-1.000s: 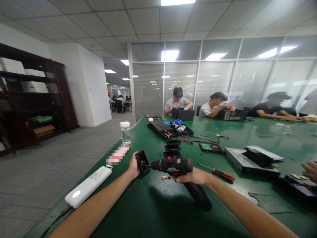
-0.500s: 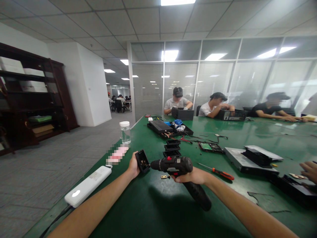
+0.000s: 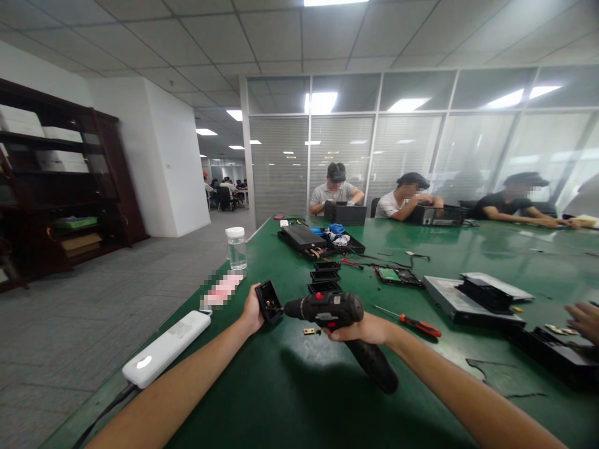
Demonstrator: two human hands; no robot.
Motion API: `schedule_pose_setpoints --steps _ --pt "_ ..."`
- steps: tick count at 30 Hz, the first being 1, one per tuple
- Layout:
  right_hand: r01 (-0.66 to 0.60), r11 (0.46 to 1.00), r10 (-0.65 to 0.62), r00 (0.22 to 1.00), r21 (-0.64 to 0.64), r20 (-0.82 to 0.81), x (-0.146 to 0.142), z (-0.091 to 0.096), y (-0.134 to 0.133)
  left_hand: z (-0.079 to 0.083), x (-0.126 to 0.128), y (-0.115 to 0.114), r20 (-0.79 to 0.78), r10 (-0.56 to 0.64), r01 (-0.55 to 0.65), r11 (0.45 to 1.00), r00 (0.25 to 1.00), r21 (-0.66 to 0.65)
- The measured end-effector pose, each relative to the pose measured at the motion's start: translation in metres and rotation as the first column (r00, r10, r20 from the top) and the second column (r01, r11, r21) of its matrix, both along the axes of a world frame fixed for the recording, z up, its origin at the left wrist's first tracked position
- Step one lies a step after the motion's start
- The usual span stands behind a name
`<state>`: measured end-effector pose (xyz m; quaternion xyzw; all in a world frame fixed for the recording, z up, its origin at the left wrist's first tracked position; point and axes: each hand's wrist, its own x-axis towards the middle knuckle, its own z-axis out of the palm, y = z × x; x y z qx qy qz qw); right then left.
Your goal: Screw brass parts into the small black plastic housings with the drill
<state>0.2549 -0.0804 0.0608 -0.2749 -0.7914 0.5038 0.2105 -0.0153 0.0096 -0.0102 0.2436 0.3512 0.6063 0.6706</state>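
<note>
My left hand [image 3: 251,310] is closed on a small black plastic box [image 3: 268,302], tilted up on the green table [image 3: 290,399] with its open side facing right. My right hand [image 3: 362,329] grips a black cordless drill [image 3: 334,310] with red buttons. The drill's tip points left into the open box. A small brass part [image 3: 309,331] lies on the table just below the drill's nose.
Three more black boxes [image 3: 324,276] sit in a row beyond the drill. A red-handled screwdriver [image 3: 410,321] lies right of it. A white power strip [image 3: 163,350], a water bottle [image 3: 236,248] and opened devices [image 3: 472,296] are around. Another person's hand [image 3: 583,316] rests at far right. Several people sit across.
None apart from a slight shift of the camera; both hands keep the box and drill in the same pose.
</note>
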Motion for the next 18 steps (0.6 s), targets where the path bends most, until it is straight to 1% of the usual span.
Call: schedule_pose_setpoints --steps 7,14,18 --pt "0.027 0.999 -0.026 1.0 -0.03 0.016 0.0028 -0.0069 0.0041 -0.0023 -0.0001 0.0009 -0.021 0.005 -0.004 1.0 1.0 0.009" --pt "-0.004 1.0 0.004 1.0 -0.019 -0.017 -0.0011 0.0005 -0.0007 -0.0056 -0.0021 0.0033 -0.024 -0.012 0.013 1.0 1.0 0.018" --pt "-0.012 1.0 0.012 1.0 -0.028 -0.025 -0.0016 0.0029 -0.0026 -0.0066 -0.0027 0.0041 -0.031 0.001 -0.001 1.0 1.0 0.019"
